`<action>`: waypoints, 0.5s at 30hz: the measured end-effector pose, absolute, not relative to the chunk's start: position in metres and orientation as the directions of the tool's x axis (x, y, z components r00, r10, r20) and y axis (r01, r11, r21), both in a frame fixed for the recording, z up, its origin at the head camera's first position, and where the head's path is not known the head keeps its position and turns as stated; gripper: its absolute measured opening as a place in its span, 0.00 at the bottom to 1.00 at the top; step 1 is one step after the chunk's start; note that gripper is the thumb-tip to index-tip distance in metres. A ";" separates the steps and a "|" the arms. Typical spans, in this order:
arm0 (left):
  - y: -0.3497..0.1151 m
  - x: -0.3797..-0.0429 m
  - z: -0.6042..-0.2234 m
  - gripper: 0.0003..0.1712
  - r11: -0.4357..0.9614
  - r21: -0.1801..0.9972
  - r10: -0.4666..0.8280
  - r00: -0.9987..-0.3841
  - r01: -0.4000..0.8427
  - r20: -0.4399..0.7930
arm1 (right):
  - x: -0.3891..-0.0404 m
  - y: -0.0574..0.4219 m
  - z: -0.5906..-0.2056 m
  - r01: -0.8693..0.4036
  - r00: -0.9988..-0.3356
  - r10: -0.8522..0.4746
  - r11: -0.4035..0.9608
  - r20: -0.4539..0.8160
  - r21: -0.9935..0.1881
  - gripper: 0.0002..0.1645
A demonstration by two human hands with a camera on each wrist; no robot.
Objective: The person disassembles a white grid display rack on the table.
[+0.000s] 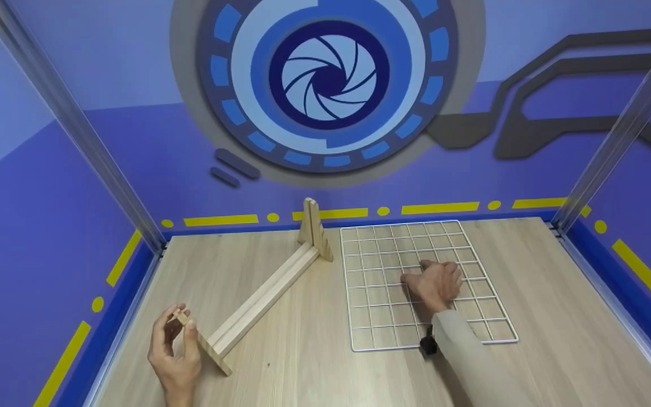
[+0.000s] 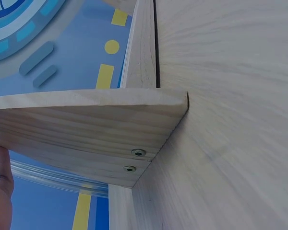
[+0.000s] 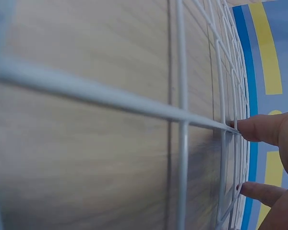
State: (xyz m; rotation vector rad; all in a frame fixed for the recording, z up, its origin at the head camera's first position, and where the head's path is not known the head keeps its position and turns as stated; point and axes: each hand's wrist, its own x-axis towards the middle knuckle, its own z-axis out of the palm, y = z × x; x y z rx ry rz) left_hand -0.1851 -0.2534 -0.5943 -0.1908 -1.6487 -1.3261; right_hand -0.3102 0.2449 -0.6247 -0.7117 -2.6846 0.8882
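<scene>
A wooden stand (image 1: pixel 266 299), two upright end pieces joined by long rails, stands on the left half of the table. At its near end, my left hand (image 1: pixel 176 350) holds the top of the end piece (image 2: pixel 96 124), thumb on one side and fingers on the other. A white wire grid panel (image 1: pixel 382 308) lies flat on the table to the right of the stand. My right hand (image 1: pixel 435 282) rests on the middle of that panel with its fingers spread. In the right wrist view, the fingertips (image 3: pixel 249 129) touch the wires at separate spots.
Two bolt heads (image 2: pixel 138 153) show on the end piece's outer face. Blue printed walls (image 1: pixel 331 192) enclose the table (image 1: pixel 291 362) at the back and sides, with metal posts (image 1: pixel 77 124) at the corners. The grid's far edge lies close to the back wall.
</scene>
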 end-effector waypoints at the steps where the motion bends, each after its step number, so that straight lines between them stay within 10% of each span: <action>1: -0.254 -0.185 -0.595 0.27 0.394 0.664 -0.425 -0.515 0.635 0.744 | -0.310 0.245 -0.625 0.377 -0.858 0.511 0.700 0.057 -0.607 0.44; 15: -0.240 -0.171 -0.565 0.24 0.401 0.650 -0.400 -0.516 0.645 0.758 | -0.304 0.245 -0.628 0.341 -0.874 0.480 0.715 0.074 -0.611 0.44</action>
